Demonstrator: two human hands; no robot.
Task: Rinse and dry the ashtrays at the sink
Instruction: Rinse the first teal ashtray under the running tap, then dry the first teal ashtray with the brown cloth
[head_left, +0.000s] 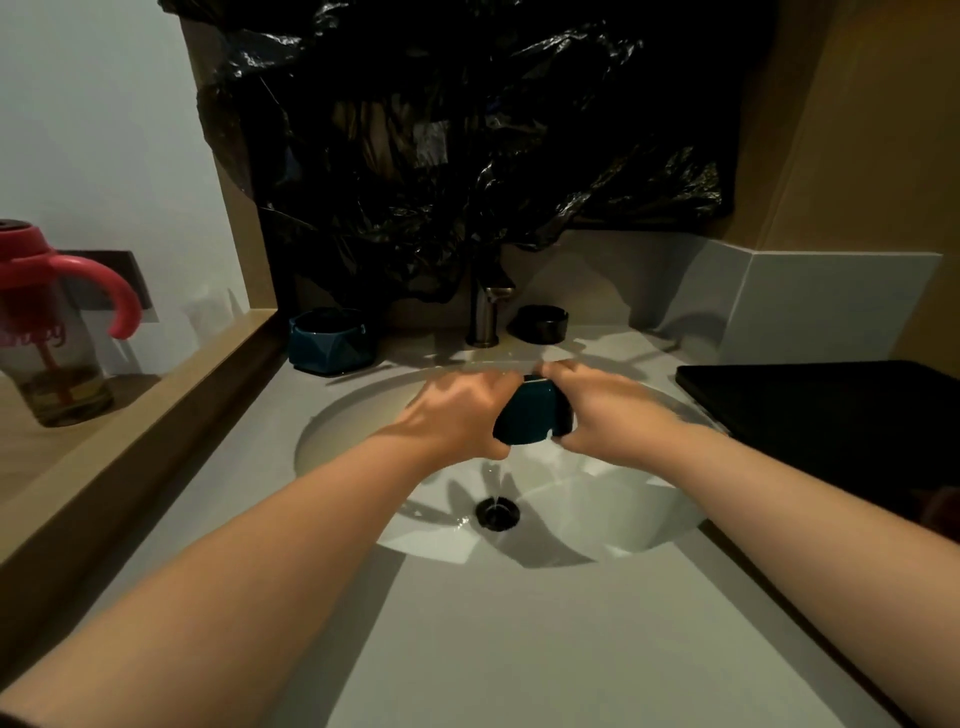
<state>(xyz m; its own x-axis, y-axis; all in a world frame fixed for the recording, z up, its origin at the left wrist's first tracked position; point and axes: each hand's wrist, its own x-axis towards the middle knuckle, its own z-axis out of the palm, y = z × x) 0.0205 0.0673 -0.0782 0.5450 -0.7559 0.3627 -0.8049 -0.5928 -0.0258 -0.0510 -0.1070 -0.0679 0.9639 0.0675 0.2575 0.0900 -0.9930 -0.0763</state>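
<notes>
A dark teal ashtray (535, 415) is held over the white sink basin (597, 514), tilted with its underside toward me. My left hand (462, 410) grips its left side and my right hand (597, 405) grips its right side. A thin stream of water falls from below the ashtray to the black drain (497, 513). A second blue faceted ashtray (330, 340) stands on the counter left of the faucet (485, 312). A black round ashtray (540, 323) sits to the faucet's right.
A black tray (831, 415) lies on the counter at the right. A clear cup with a pink lid and handle (57, 332) stands on the wooden ledge at the left. Black plastic sheeting (467, 130) hangs behind the faucet.
</notes>
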